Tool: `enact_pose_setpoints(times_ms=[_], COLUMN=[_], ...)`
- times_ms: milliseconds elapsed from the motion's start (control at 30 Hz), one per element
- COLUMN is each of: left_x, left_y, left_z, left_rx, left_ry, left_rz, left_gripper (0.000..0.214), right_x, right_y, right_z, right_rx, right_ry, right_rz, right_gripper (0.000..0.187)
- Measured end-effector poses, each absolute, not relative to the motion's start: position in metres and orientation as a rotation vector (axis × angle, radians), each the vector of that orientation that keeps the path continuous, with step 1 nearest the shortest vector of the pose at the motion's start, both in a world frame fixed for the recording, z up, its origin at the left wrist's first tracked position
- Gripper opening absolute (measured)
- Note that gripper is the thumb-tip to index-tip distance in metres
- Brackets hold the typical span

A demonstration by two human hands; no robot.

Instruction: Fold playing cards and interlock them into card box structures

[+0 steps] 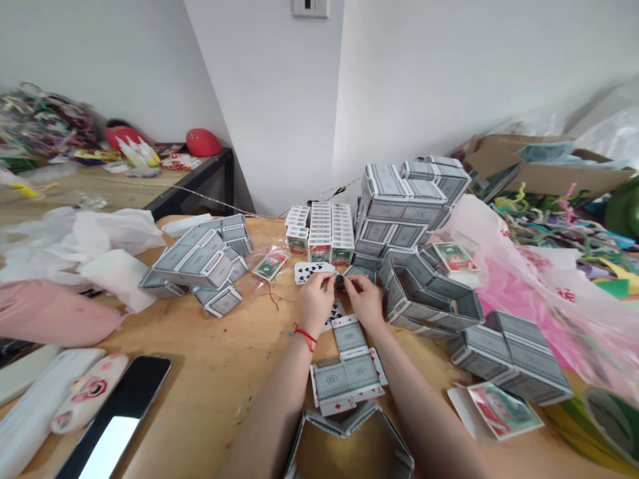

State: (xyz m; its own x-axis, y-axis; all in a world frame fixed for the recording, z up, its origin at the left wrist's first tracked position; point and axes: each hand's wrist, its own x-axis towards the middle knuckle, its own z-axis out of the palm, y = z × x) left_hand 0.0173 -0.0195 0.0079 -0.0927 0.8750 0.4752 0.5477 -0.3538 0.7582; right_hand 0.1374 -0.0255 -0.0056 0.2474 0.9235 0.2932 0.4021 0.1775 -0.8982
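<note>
My left hand (pixel 317 299), with a red string at its wrist, and my right hand (pixel 366 299) meet over the table, fingertips pinched on a small dark-patterned playing card (pixel 340 282). My fingers cover most of that card. Just beyond my left hand, a face-up spade card (pixel 309 269) lies flat. More face-up cards show under my hands. Closer to me is a folded card piece (pixel 349 334), then a flat panel of interlocked cards (pixel 345 376) showing grey backs and red-suited edges. Between my forearms stands an open heart-like frame of folded cards (pixel 349 436).
Boxed card decks (pixel 329 226) stand in rows at the back. Folded-card blocks rise in a tall stack (pixel 399 199) at right and a smaller group (pixel 200 259) at left. A phone (pixel 120 412), an opened card box (pixel 504 409) and green-yellow tape rolls (pixel 594 426) lie nearer.
</note>
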Motion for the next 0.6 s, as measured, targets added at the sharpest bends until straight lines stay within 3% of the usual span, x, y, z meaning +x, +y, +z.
enact_pose_setpoints(times_ms=[600], left_x=[0.0139], left_y=[-0.0171], left_z=[0.0058], left_rx=[1.906], left_ry=[1.511], left_rz=[1.407], left_gripper=[0.03], right_x=[0.1399], right_y=[-0.0258], right_z=[-0.0049], right_rx=[-1.432], right_ry=[-1.298], right_rz=[0.607], right_gripper=[0.026])
